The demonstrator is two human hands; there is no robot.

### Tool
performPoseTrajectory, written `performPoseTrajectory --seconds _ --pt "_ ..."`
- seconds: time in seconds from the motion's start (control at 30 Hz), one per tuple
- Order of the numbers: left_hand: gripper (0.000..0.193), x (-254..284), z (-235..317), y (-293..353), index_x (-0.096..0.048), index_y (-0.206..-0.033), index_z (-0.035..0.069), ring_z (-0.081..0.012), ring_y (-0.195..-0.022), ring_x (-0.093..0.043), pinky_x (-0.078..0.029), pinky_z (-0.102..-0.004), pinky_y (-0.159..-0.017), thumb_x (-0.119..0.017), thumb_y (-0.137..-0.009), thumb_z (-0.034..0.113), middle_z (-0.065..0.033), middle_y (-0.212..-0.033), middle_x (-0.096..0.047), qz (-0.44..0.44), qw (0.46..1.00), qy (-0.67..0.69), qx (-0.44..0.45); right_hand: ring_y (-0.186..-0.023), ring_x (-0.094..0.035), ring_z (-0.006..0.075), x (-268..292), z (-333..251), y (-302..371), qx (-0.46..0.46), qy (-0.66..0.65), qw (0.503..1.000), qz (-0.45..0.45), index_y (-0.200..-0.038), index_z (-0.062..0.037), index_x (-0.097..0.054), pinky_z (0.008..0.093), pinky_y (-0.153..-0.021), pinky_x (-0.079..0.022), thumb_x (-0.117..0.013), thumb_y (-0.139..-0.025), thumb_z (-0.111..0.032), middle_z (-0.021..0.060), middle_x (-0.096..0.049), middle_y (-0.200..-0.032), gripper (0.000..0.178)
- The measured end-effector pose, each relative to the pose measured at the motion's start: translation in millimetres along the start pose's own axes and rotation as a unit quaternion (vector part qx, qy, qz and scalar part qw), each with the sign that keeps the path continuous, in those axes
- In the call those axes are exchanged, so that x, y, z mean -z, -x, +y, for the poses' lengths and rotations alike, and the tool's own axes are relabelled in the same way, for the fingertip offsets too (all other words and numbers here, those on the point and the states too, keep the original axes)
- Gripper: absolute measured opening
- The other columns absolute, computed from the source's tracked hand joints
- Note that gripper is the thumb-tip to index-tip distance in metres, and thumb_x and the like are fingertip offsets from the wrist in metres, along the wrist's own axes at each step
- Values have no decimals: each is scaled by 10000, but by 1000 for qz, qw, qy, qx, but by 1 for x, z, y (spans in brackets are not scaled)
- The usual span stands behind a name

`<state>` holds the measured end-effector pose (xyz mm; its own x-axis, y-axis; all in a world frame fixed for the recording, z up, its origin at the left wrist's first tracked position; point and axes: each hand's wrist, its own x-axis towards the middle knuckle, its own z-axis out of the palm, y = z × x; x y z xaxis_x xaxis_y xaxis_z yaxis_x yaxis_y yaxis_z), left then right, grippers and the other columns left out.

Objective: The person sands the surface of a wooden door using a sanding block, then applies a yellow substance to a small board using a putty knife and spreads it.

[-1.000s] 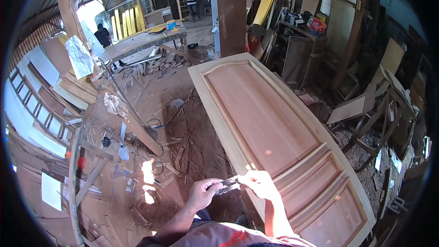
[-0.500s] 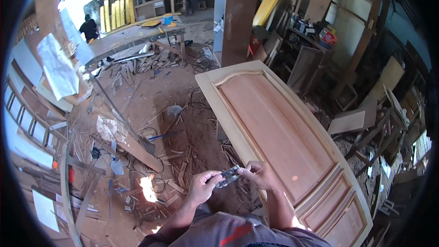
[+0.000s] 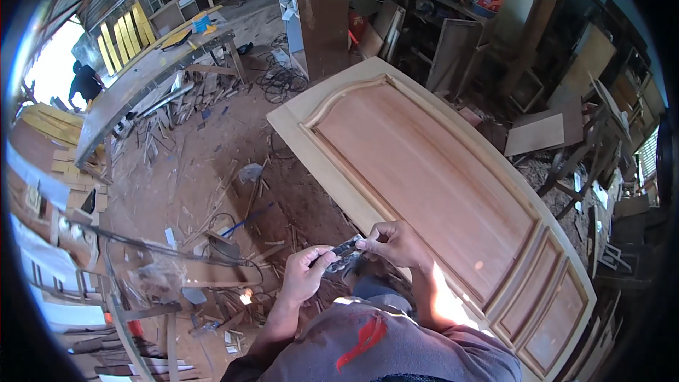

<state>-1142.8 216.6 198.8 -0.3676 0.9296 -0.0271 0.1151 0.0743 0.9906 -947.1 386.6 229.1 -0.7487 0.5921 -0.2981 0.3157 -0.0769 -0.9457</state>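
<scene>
In front of my chest my left hand (image 3: 304,276) and my right hand (image 3: 397,245) pinch a small dark, crinkled strip (image 3: 345,255) between thumbs and fingers. The strip has pale patches and stretches from one hand to the other; its exact kind is not clear. My right hand is just off the near left edge of a large panelled wooden door (image 3: 424,163). The door lies face up, its frame pale and its panels reddish brown, with a curved moulding at the far end.
Wood scraps (image 3: 166,110) and cables (image 3: 283,83) litter the dirt floor. A long workbench (image 3: 152,64) stands at the far left, and a brown post (image 3: 322,21) rises beyond the door. Cluttered shelves (image 3: 453,3) stand at the back right. Two other people are in the distance.
My view has turned, so the door and the background sit differently in it. Both hands still hold the dark strip close together.
</scene>
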Motion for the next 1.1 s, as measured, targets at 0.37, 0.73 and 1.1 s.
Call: performPoseTrajectory --seconds 0.37,0.73,1.1 --pt "222 7 -3 -202 -679 -1137 -26 -117 -774 -683 -580 -288 -725 -641 -1071 182 -67 -932 -726 43 972 192 131 -1030 -649 108 78 26 -205 115 -85 983 -115 -1252 -9 -710 312 -926 -529 -773 -988 -242 26 -739 -1134 358" --pt "342 7 -115 -426 -567 -1252 55 -117 -889 -639 -559 -319 -750 -668 -1057 317 -37 -985 -636 -66 953 190 225 -1030 -680 192 113 34 -369 16 -261 952 161 -1502 -7 -520 379 -925 -536 -673 -1038 -231 69 -715 -1107 538" --pt "599 90 -254 -743 -533 -1367 22 -456 -1419 -449 -287 -631 -1217 -751 -905 335 -245 -1426 -557 -22 904 -394 -163 -933 -709 376 224 78 -655 -61 401 873 272 -1351 -234 -683 507 -812 -578 -743 -889 -250 174 -707 -959 466"
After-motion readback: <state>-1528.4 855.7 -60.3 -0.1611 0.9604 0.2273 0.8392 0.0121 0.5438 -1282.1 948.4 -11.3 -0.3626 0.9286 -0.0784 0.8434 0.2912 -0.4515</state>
